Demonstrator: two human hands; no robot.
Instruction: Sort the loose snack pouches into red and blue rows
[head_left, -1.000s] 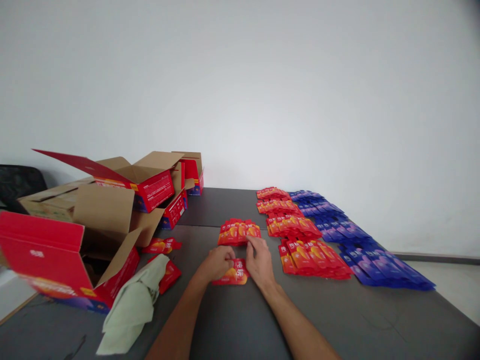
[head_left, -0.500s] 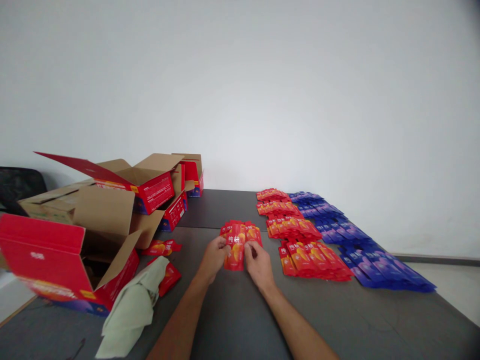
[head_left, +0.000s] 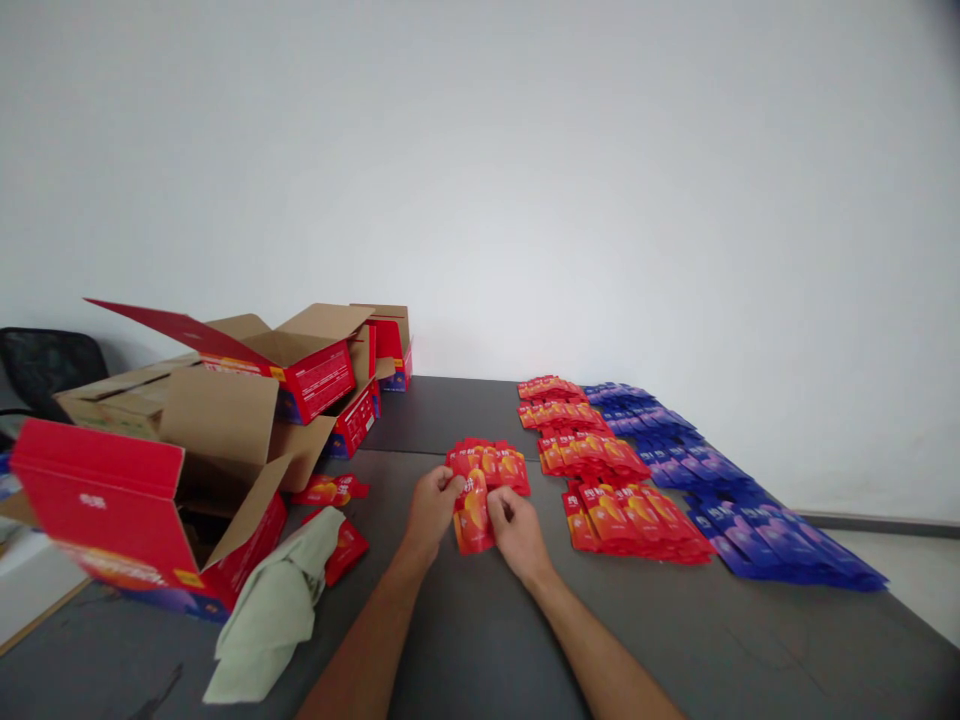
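Note:
A red pouch with orange fruit print (head_left: pixel 473 515) is held upright-facing between both hands over the dark table. My left hand (head_left: pixel 434 505) pinches its upper left edge, thumb on top. My right hand (head_left: pixel 516 528) has its fingers curled and pinched at the pouch's right edge. Just beyond them lies a fanned group of red pouches (head_left: pixel 507 466), partly hidden behind the held one. To the right, rows of overlapping red pouches (head_left: pixel 637 518) run away from me, with rows of blue pouches (head_left: pixel 787 540) beside them.
Open red cartons (head_left: pixel 97 510) crowd the left side, some stacked (head_left: pixel 319 382). A pale green cloth (head_left: pixel 281 610) lies by the nearest carton, partly over a red pouch (head_left: pixel 346 552). Another red packet (head_left: pixel 330 489) lies behind it. The grey table (head_left: pixel 480 640) meets a white wall.
The held pouch has moved slightly nearer to me, and more of the fanned group shows behind it. The whole view has shifted a little.

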